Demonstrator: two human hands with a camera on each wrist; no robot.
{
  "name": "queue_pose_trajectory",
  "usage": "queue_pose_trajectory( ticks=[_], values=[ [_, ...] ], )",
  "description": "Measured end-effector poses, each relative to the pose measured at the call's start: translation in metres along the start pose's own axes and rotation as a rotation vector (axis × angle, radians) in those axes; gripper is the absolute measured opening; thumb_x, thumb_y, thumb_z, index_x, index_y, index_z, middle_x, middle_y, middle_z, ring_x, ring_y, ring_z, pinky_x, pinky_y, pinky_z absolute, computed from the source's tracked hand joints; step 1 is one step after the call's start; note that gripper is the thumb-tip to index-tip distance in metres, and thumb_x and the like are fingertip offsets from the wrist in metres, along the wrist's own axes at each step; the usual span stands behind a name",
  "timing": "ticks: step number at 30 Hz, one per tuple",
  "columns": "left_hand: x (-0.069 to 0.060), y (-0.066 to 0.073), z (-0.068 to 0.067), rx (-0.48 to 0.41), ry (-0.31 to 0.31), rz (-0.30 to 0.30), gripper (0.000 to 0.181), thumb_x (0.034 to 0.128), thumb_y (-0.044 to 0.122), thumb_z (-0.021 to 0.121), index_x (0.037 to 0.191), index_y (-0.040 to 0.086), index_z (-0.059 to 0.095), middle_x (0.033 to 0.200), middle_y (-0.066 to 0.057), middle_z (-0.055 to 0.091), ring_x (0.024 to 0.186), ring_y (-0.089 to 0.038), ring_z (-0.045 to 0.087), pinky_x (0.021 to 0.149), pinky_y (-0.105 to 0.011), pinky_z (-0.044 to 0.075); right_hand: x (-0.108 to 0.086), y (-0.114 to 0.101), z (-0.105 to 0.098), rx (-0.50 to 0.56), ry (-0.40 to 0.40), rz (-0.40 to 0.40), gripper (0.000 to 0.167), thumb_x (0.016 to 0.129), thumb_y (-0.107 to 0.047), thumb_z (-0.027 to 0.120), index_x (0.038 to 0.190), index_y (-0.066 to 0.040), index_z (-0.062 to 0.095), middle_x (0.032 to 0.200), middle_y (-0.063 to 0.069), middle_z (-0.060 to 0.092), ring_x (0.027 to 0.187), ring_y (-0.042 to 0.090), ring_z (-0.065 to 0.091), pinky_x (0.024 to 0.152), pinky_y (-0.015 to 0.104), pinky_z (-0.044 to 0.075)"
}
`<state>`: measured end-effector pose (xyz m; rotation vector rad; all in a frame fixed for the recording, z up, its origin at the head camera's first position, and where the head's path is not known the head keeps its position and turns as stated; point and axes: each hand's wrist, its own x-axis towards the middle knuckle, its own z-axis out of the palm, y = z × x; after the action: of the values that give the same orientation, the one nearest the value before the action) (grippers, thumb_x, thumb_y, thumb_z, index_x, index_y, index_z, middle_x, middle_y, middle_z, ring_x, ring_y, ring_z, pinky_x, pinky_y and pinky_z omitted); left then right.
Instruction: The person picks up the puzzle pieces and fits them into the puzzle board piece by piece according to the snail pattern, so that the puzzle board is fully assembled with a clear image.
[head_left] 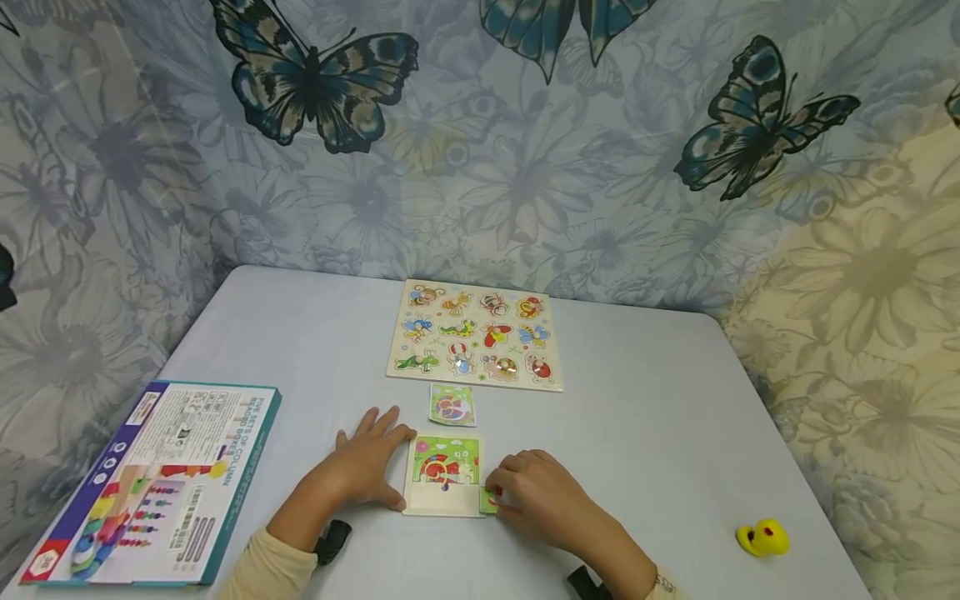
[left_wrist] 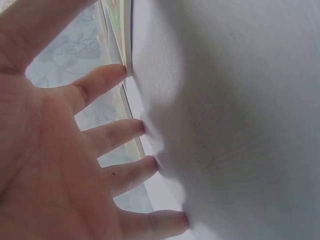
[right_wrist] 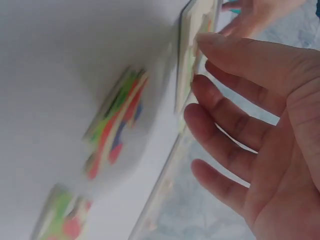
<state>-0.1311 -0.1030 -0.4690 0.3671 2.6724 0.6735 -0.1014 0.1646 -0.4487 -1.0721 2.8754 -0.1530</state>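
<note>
A small wooden puzzle board (head_left: 437,502) lies on the table, its upper part filled with a green and red picture and its lower strip bare wood. Spread along its left side, my left hand (head_left: 367,467) touches the edge with thumb and index finger; the left wrist view shows the fingers (left_wrist: 115,135) extended. At the board's lower right corner, my right hand (head_left: 536,496) pinches a small green puzzle piece (head_left: 487,502), partly covered by the fingers. In the right wrist view, a blurred red and green puzzle piece (right_wrist: 117,122) lies on the table near that hand.
Above the board lies a green picture piece (head_left: 452,406). Behind it is a larger wooden insect puzzle (head_left: 474,333). A flat boxed set (head_left: 161,492) occupies the table's left side, and a yellow toy duck (head_left: 763,538) stands at the right. Patterned fabric (head_left: 525,192) hangs behind the table.
</note>
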Motion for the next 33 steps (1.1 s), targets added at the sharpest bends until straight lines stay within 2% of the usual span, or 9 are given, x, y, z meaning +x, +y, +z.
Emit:
queue_pose_trajectory(
  ticks=[6, 15, 25, 33],
  values=[
    [0.001, 0.000, 0.000, 0.008, -0.005, 0.002, 0.087, 0.0539, 0.029, 0.095, 0.131, 0.017, 0.056, 0.158, -0.017, 0.027, 0.145, -0.046, 0.014, 0.099, -0.081, 0.014, 0.019, -0.014, -0.003, -0.038, 0.003, -0.056, 0.019, 0.080, -0.025, 0.078, 0.099, -0.021, 0.073, 0.095, -0.009, 0.068, 0.093, 0.011, 0.062, 0.089, 0.033, 0.050],
    [0.000, 0.000, -0.001, 0.023, -0.009, 0.006, 0.086, 0.0552, 0.028, 0.094, 0.131, 0.017, 0.056, 0.157, -0.017, 0.028, 0.145, -0.045, 0.015, 0.098, -0.081, 0.016, 0.041, -0.030, 0.006, -0.058, 0.018, -0.124, 0.019, 0.081, -0.027, 0.078, 0.099, -0.022, 0.072, 0.096, -0.010, 0.067, 0.096, 0.009, 0.063, 0.092, 0.030, 0.049],
    [0.000, 0.000, -0.001, 0.022, -0.007, 0.008, 0.084, 0.0560, 0.028, 0.094, 0.130, 0.017, 0.056, 0.157, -0.017, 0.029, 0.145, -0.046, 0.016, 0.098, -0.082, 0.016, 0.050, -0.040, 0.015, -0.078, 0.035, -0.180, 0.022, 0.084, -0.030, 0.076, 0.104, -0.022, 0.074, 0.102, -0.008, 0.067, 0.098, 0.008, 0.061, 0.092, 0.028, 0.050],
    [0.000, 0.000, -0.001, 0.018, -0.013, 0.010, 0.084, 0.0557, 0.028, 0.094, 0.130, 0.017, 0.056, 0.157, -0.017, 0.028, 0.145, -0.046, 0.016, 0.098, -0.082, 0.016, 0.054, -0.044, 0.021, -0.100, 0.042, -0.196, 0.021, 0.085, -0.030, 0.075, 0.104, -0.022, 0.074, 0.102, -0.009, 0.067, 0.099, 0.008, 0.062, 0.092, 0.028, 0.049]
  ],
)
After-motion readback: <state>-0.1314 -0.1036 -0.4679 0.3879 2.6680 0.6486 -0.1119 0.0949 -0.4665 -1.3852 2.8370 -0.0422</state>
